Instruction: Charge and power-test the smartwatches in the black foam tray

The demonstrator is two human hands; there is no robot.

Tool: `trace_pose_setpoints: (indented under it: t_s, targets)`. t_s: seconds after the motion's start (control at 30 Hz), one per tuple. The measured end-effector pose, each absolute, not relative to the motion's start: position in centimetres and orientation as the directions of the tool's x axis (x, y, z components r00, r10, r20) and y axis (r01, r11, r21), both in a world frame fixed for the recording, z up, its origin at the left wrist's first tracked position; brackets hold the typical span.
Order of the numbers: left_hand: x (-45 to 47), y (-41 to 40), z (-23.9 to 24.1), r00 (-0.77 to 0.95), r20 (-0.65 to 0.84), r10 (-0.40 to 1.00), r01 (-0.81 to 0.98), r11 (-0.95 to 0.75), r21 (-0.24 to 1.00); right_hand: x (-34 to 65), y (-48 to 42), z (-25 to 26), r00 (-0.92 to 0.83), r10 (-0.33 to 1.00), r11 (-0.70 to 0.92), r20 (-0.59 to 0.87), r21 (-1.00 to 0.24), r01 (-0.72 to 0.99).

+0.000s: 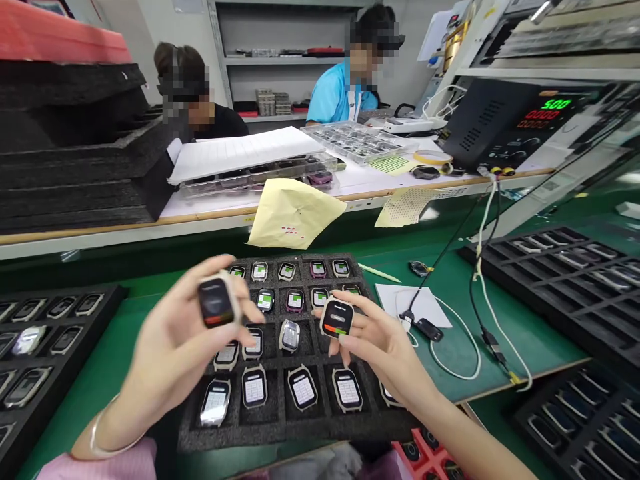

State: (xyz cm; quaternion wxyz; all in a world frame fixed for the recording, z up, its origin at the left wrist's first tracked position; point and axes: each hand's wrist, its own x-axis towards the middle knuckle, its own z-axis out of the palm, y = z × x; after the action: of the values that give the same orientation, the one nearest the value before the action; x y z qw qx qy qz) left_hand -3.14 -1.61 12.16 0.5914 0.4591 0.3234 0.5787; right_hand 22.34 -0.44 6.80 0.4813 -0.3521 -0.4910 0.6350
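Observation:
My left hand point(175, 340) is raised over the black foam tray point(280, 427) and grips a smartwatch body point(216, 301) with a dark screen and a red stripe. My right hand point(380, 340) holds a second smartwatch body point(337, 318) between thumb and fingers; its screen shows red and green bars. Below both hands the tray holds several watch bodies in rows, many with lit screens point(303, 388).
More foam trays of watches lie at the left point(45, 333) and right point(565, 267). A cable with a connector point(429, 329) crosses the green mat. A power supply point(525, 120) stands on the raised bench, where two other people sit. Yellow paper point(293, 213) hangs over the edge.

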Motion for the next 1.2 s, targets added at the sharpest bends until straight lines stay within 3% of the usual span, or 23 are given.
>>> trace_pose_setpoints:
  t_s: [0.2, 0.43, 0.77, 0.97, 1.2]
  targets:
    - [0.3, 0.5, 7.8, 0.366, 0.107, 0.924, -0.398, 0.052, 0.916, 22.6, -0.5, 6.7, -0.277, 0.960, -0.021, 0.041, -0.976, -0.217]
    - [1.1, -0.3, 7.0, 0.505, 0.132, 0.853, -0.394, 0.092, 0.914, 22.2, -0.4, 6.4, -0.206, 0.978, 0.017, 0.044, -0.991, -0.135]
    - [1.3, 0.3, 6.6, 0.479, 0.116, 0.870, -0.358, 0.073, 0.931, 22.9, -0.8, 6.8, -0.217, 0.972, 0.061, 0.087, -0.990, -0.125]
    - [1.0, 0.4, 6.3, 0.494, 0.186, 0.849, -0.464, 0.076, 0.882, 23.1, -0.9, 6.8, -0.204, 0.976, 0.059, 0.075, -0.995, -0.085]
    - [0.9, 0.4, 6.8, 0.472, 0.126, 0.872, -0.418, 0.096, 0.903, 23.1, -1.2, 6.7, -0.216, 0.973, 0.062, 0.078, -0.995, -0.079]
